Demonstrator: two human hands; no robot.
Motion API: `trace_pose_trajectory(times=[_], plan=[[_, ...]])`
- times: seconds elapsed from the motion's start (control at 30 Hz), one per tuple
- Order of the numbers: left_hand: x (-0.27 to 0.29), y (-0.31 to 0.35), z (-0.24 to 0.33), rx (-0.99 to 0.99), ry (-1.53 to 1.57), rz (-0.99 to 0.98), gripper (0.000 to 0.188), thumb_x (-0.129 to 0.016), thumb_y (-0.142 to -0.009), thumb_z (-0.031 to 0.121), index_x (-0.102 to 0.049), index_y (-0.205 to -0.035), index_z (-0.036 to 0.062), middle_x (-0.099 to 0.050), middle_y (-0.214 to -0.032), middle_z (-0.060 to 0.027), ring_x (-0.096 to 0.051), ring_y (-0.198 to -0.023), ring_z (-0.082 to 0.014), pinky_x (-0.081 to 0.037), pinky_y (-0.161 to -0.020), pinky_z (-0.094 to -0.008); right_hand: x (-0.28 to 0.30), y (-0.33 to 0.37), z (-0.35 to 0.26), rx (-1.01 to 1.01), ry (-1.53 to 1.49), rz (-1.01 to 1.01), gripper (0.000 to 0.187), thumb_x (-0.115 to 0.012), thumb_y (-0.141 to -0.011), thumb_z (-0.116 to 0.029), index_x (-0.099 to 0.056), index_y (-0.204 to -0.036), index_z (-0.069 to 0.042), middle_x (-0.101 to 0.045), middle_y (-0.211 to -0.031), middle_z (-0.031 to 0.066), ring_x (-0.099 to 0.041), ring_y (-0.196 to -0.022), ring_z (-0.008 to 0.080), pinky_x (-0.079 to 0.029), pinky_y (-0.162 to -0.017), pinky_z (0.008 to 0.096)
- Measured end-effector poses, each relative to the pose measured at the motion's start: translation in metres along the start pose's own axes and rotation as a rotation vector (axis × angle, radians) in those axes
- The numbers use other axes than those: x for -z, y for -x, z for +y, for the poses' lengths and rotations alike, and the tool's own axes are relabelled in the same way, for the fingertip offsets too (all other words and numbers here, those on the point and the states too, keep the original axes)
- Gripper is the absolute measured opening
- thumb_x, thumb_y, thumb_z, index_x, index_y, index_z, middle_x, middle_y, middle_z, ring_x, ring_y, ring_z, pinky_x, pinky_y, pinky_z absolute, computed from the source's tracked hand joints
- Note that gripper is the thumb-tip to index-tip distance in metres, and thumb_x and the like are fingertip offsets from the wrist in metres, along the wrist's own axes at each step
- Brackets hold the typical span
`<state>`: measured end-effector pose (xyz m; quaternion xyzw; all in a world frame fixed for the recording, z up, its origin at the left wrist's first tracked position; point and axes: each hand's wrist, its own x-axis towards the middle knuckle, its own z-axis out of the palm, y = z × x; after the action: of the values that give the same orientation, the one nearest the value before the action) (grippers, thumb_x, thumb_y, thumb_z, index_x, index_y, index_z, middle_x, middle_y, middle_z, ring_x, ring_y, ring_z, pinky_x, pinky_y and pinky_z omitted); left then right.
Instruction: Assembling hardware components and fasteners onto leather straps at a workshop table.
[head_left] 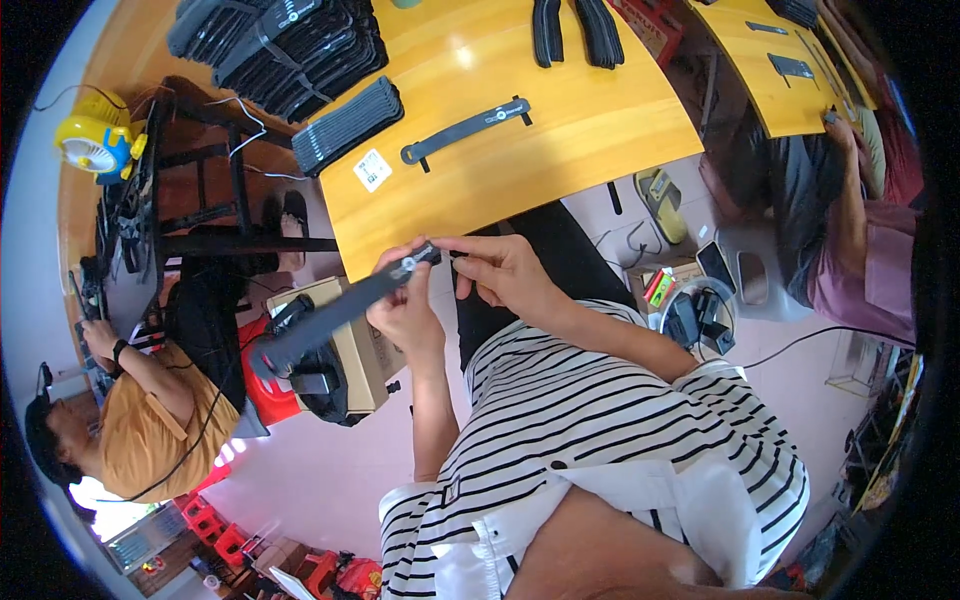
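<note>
My left hand (408, 318) is closed around a flat black strap (345, 312) with a small white print near its end. The strap slants down to the left, over a box beside me. At the strap's upper end is my right hand (508, 272), its thumb and forefinger pinched together. A small dark bit shows at those fingertips, too small to name. On the yellow table (560, 150) ahead lies a similar black strap (465, 130), with short black tabs sticking out near both ends.
Bundled black straps (285, 60) are piled at the table's far left, beside a neat row of straps (350, 125) and a white label (372, 170). More straps (598, 35) lie at the back. Left stands an open carton (370, 350); people work on both sides.
</note>
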<state>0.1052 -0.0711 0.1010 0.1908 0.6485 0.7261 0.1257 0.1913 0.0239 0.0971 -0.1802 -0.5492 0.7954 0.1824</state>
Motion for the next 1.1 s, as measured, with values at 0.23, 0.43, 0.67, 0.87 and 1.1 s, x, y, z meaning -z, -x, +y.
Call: trace_pose_trajectory(times=[0.23,0.43,0.67,0.87,1.1], plan=[[-0.001,-0.005,-0.002,-0.064,-0.118,-0.073,0.022,-0.060,-0.078,-0.007,-0.055,-0.099,-0.0020,-0.062,-0.095,-0.0134,-0.060,-0.086,-0.0156,-0.049,-0.078,-0.0270,-0.001,0.001,-0.001,-0.159,-0.146,0.085,0.026,-0.053,-0.085,-0.004,-0.061,-0.110,-0.005,-0.059,-0.067,0.0049,-0.046,-0.047,0.0047,-0.037,-0.044,0.0179],[0.024,-0.019,-0.006,0.367,0.247,-0.169,0.017,-0.052,-0.089,0.011,-0.053,-0.100,-0.0020,-0.063,-0.086,-0.0153,-0.064,-0.077,-0.0200,-0.056,-0.068,-0.0303,0.013,-0.009,0.007,0.063,0.211,0.037,0.023,-0.056,-0.081,-0.004,-0.064,-0.103,-0.003,-0.059,-0.064,0.0053,-0.053,-0.051,0.0079,-0.044,-0.051,0.0210],[0.036,-0.025,-0.004,0.554,0.444,-0.294,0.023,-0.051,-0.090,0.017,-0.052,-0.102,-0.0030,-0.064,-0.086,-0.0169,-0.065,-0.076,-0.0216,-0.057,-0.067,-0.0303,0.011,-0.008,-0.005,0.093,0.434,-0.082,0.025,-0.056,-0.079,-0.004,-0.065,-0.102,-0.010,-0.061,-0.066,0.0067,-0.058,-0.053,0.0143,-0.045,-0.051,0.0255],[0.039,-0.028,-0.008,0.606,0.504,-0.323,0.019,-0.050,-0.090,0.013,-0.053,-0.102,-0.0013,-0.064,-0.086,-0.0136,-0.065,-0.075,-0.0189,-0.057,-0.066,-0.0300,0.002,0.003,-0.014,0.255,0.862,-0.060,0.027,-0.055,-0.078,-0.007,-0.063,-0.103,-0.013,-0.063,-0.073,0.0106,-0.060,-0.063,0.0257,-0.047,-0.055,0.0326],[0.030,-0.017,-0.001,0.626,0.425,-0.294,0.030,-0.057,-0.084,0.005,-0.051,-0.111,-0.0035,-0.063,-0.087,-0.0123,-0.065,-0.072,-0.0171,-0.057,-0.063,-0.0258,0.008,-0.004,0.003,0.386,0.738,-0.018,0.043,-0.052,-0.075,0.001,-0.060,-0.114,-0.014,-0.051,-0.057,0.0054,-0.050,-0.050,0.0136,-0.040,-0.048,0.0253]])
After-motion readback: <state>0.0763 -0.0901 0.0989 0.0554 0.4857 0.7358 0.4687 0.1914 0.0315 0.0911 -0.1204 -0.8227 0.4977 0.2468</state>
